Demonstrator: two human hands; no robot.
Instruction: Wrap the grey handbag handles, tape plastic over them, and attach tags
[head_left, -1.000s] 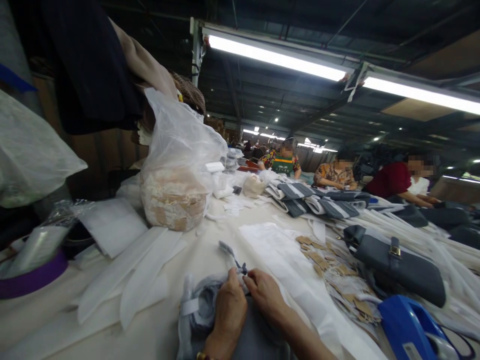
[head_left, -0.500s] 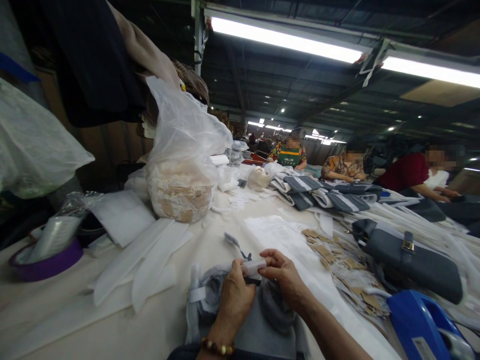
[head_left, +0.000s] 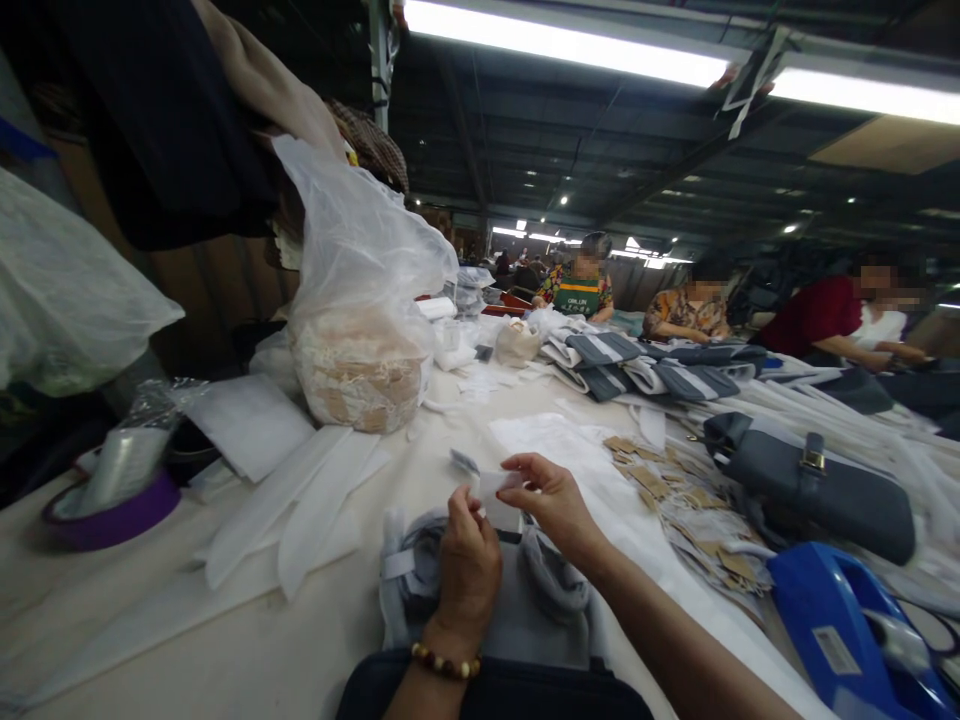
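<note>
Right hand (head_left: 555,505) pinches a thin white slip (head_left: 492,485) at its right edge, thumb and finger nearly together; left hand (head_left: 469,560) is bunched closed at the left edge and seems to pinch it too. So the slip lies between both sets of fingertips, over the grey bag (head_left: 536,620) and just beside a grey strap end (head_left: 463,461); fingers hide which way it runs longest. Lettering on a co-worker's green apron (head_left: 577,298) looks like "ONLLIN"; the label (head_left: 838,650) on the blue plastic tool (head_left: 825,585) is unreadable
</note>
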